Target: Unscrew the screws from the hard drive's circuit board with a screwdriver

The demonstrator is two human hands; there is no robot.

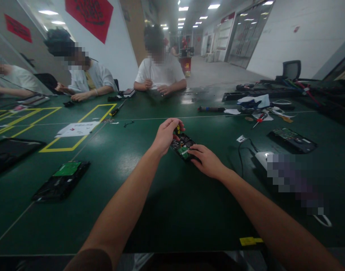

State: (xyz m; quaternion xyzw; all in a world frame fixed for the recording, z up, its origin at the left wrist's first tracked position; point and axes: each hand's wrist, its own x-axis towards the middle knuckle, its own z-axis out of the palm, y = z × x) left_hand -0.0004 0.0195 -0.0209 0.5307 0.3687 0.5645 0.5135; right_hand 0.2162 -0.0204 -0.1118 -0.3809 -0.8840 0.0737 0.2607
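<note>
A black device casing with a green circuit board (184, 151) inside lies opened up on the green table, between my two hands. My left hand (169, 136) is closed around the yellow-and-black handle of a screwdriver (177, 130), held upright over the far end of the casing. The screwdriver's tip is hidden by my fingers and the parts below. At the casing's near right side rests my right hand (205, 160), its fingers stretched out and touching the board and the edge.
A similar opened casing (62, 180) lies left, another (292, 140) right. A phone-like pouch with a strap (291, 184) sits by my right forearm. Far right are a red-handled screwdriver (261, 118) and cables. A yellow screwdriver (114, 111) lies farther left. Several people sit across the table (127, 218).
</note>
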